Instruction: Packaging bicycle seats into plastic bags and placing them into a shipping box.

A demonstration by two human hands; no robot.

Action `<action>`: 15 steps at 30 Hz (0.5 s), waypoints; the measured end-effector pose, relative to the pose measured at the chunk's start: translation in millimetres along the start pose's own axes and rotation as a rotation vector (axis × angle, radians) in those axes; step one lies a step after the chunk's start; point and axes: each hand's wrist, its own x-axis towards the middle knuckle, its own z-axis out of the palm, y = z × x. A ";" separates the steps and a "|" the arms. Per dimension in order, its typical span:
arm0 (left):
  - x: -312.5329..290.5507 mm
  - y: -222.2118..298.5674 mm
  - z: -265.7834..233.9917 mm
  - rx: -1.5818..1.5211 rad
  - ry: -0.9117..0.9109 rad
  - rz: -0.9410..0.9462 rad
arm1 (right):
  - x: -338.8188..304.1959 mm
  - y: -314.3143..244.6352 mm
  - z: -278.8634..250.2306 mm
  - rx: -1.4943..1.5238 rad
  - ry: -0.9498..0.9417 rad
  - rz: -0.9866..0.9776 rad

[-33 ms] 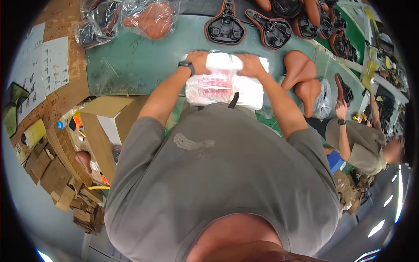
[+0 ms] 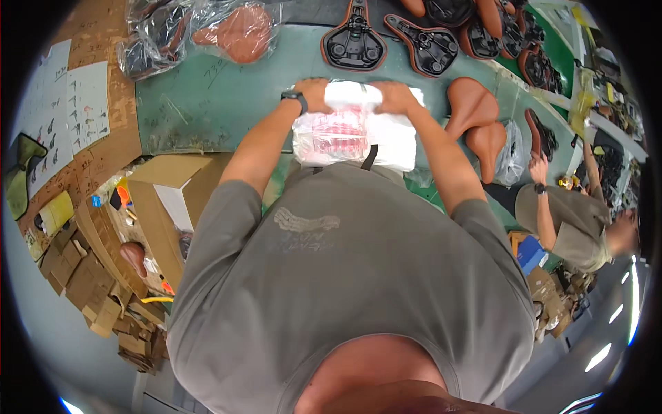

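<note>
White plastic package (image 2: 345, 134) — unmoved | hands (image 2: 313, 95) (image 2: 393, 98) — still resting atop it | grip: cannot tell

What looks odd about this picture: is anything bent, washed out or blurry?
Head view: the wide lens leaves black corners; glare whitens parts of the plastic-wrapped package; ceiling lights show as bright streaks; the co-worker's head is blurred.

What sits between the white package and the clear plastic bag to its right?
Head view: the person's right forearm and two brown saddles lie between the white package and clear plastic bag.
</note>
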 end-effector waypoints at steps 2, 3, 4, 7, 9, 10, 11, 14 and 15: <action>19.7 -26.8 -4.6 -0.049 -0.021 0.014 | 0.8 -45.0 -39.2 -0.158 0.017 0.146; 33.9 -32.0 -9.4 -0.042 -0.089 0.021 | -5.4 -51.8 -39.6 -0.145 0.046 0.171; 41.5 -33.8 -12.6 -0.031 -0.172 0.032 | -13.6 -59.2 -32.2 -0.279 0.381 0.169; 50.8 -30.7 -20.0 0.001 -0.260 0.036 | -66.1 -95.3 -0.7 -0.252 0.895 0.284; 52.4 -39.1 -16.4 -0.032 -0.257 0.053 | -114.9 -128.7 36.0 0.085 1.160 0.434; 49.1 -45.0 -11.4 -0.006 -0.278 0.074 | -135.7 -137.4 73.1 0.268 1.254 0.528; 46.2 -52.7 -5.4 -0.040 -0.243 0.069 | -153.3 -147.5 105.7 0.589 1.249 0.699; 42.0 -47.6 -2.0 -0.096 -0.280 0.089 | -166.4 -146.9 255.4 1.731 1.059 1.198; 33.7 -48.2 3.1 -0.249 -0.290 0.083 | -167.1 -149.5 287.1 2.159 0.776 1.012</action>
